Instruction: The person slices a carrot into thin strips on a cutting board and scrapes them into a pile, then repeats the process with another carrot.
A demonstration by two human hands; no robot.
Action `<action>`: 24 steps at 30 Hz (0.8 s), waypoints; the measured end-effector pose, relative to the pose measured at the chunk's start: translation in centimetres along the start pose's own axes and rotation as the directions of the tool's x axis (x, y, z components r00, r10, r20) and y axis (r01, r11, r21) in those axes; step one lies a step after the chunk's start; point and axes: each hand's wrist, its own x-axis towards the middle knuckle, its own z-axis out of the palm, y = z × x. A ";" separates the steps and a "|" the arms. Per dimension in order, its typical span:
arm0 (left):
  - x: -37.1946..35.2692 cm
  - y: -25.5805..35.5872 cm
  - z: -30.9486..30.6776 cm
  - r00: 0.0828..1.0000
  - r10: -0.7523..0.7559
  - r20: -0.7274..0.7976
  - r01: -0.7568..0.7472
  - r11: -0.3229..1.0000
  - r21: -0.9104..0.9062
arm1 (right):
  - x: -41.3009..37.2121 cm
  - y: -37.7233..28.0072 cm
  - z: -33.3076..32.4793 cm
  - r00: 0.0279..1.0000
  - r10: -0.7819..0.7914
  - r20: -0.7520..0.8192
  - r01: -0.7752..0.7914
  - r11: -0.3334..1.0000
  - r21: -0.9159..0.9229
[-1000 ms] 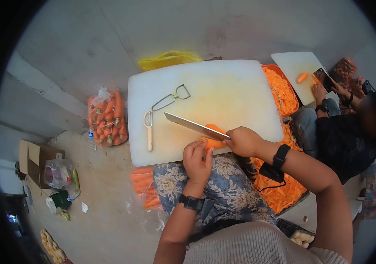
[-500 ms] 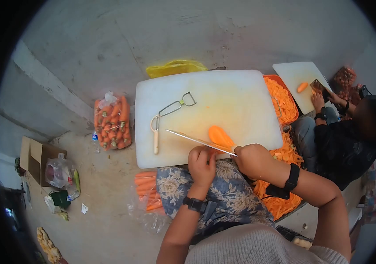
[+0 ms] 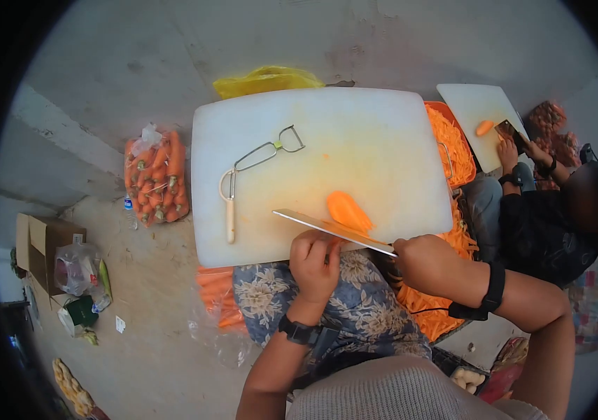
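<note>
My right hand (image 3: 428, 264) is closed round the handle of a knife (image 3: 334, 229), its long blade slanting up to the left across the front of a white cutting board (image 3: 264, 112). Behind the blade lies a sliced carrot (image 3: 346, 211), its slices slightly fanned. My left hand (image 3: 315, 269) is at the board's front edge, just on the near side of the blade. Its fingers are curled together, with a little orange beside them; what they hold is hidden. A peeler (image 3: 230, 220) with a pale handle and long metal frame rests on the board's left part.
A bag of carrots (image 3: 157, 178) stands left of the board; more bagged carrots (image 3: 218, 294) lie below it. Shredded carrot (image 3: 453, 150) fills an orange container at right. Beyond, a co-worker (image 3: 551, 224) cuts at another board (image 3: 477, 105). A cardboard box (image 3: 50, 245) sits far left.
The view has shifted, moving the board up and left in the picture. The knife's blade now shows more of its flat side. The carrot's slices look more spread. Both hands stay near the front edge.
</note>
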 end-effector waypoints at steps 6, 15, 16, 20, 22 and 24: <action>0.6 -0.4 0.2 1.000 0.024 0.013 -0.023 0.999 -0.037 | 5.7 0.7 3.9 1.000 0.016 -0.014 -0.015 0.997 0.081; 0.2 -0.2 0.5 1.000 0.005 -0.030 -0.007 0.999 -0.050 | 5.7 0.1 3.3 0.983 -0.023 -0.184 0.049 0.989 0.142; 0.0 -0.2 0.7 0.999 0.001 -0.045 -0.004 0.999 -0.053 | 5.1 -0.2 2.9 0.979 0.007 -0.202 0.024 0.988 0.150; 0.0 0.0 0.8 0.998 -0.003 -0.058 0.001 1.000 -0.029 | 2.2 -1.4 0.7 0.967 0.028 -0.252 0.005 0.992 0.127; 0.0 0.1 0.7 0.998 0.000 -0.061 -0.001 1.000 -0.021 | 1.1 -1.4 0.4 0.968 0.013 -0.251 0.017 0.993 0.118; -0.1 0.1 0.7 0.998 0.005 -0.068 -0.006 1.000 -0.013 | 0.5 -1.4 0.4 0.968 -0.002 -0.252 0.030 0.994 0.107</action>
